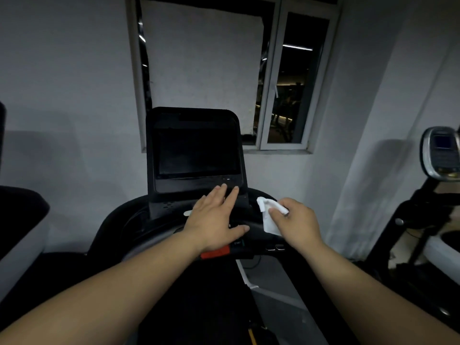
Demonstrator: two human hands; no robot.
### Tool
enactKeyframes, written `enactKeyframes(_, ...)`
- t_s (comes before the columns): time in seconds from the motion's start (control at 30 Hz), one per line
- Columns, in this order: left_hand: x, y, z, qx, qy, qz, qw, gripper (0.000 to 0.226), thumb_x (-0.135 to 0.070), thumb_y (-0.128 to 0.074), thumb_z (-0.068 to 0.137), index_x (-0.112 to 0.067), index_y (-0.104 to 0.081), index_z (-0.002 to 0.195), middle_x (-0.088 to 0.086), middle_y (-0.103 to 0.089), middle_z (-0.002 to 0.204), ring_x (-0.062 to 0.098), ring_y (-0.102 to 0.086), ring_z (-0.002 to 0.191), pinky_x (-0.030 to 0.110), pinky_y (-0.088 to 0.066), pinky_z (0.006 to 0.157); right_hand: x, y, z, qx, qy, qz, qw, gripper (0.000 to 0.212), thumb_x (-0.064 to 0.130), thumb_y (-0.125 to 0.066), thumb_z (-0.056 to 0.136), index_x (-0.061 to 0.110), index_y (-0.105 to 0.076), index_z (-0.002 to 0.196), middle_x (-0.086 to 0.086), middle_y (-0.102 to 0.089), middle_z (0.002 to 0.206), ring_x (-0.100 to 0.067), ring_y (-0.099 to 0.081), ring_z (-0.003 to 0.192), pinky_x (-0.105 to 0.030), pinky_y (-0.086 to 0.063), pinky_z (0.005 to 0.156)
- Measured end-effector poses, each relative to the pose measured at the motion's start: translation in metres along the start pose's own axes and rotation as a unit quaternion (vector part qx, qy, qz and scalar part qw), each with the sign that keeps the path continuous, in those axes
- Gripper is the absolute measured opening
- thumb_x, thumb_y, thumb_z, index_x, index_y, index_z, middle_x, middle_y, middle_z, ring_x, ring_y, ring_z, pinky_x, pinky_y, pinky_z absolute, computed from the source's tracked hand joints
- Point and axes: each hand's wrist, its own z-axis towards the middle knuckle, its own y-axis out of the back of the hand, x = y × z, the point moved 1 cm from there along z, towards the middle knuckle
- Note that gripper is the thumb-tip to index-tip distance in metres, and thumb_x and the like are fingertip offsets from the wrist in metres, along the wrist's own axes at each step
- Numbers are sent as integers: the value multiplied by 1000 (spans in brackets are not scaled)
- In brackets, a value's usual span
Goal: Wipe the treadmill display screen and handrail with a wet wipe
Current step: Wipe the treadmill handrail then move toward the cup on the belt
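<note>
The black treadmill display screen [195,149] stands dark in the middle of the view, tilted back on its console. Below it curves the black handrail [117,215], dim and hard to trace. My left hand [214,217] lies flat and spread on the console just under the screen, holding nothing. My right hand [296,220] is to the right of it, pinching a crumpled white wet wipe [268,216] that hangs against the console's right side. A red safety tab [215,252] shows under my left wrist.
A window [286,78] with a pale sheet over its left pane is behind the screen. Another machine with a small lit console [440,155] stands at the right. A dark padded machine [22,210] is at the left edge.
</note>
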Motion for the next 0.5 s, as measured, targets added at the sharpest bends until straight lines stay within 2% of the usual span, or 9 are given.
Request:
enactKeyframes(0.17,-38,-11,-20,6,2,5,1000,101,-74,-48,91,-30,8,162,6,9,172,20,10,158,44,-3,128,-23,28,-34,12,-2,4,1000,14,28,-61,90,27,-59,76,7,-60,67,-10,-56,66,-26,-35,53)
enactKeyframes(0.27,-68,-21,-36,4,4,5,1000,101,-75,-47,90,-30,7,162,6,8,172,20,10,158,44,-3,128,-42,48,-55,14,-4,5,1000,12,28,-61,90,26,-61,78,8,-60,67,-6,-56,67,-26,-35,54)
enactKeyframes(0.43,-130,-49,-74,34,16,2,999,100,-76,-45,91,-30,8,162,5,10,172,19,11,157,45,-1,128,-87,78,-108,43,-16,23,999,9,29,-60,90,24,-65,84,7,-65,72,-11,-60,70,-32,-47,60)
enactKeyframes(0.5,-154,-60,-88,45,18,7,999,99,-76,-44,91,-31,8,162,5,11,172,20,12,157,45,-1,128,-105,89,-128,60,-20,20,998,9,30,-60,90,25,-64,84,7,-64,72,-7,-58,68,-29,-42,55)
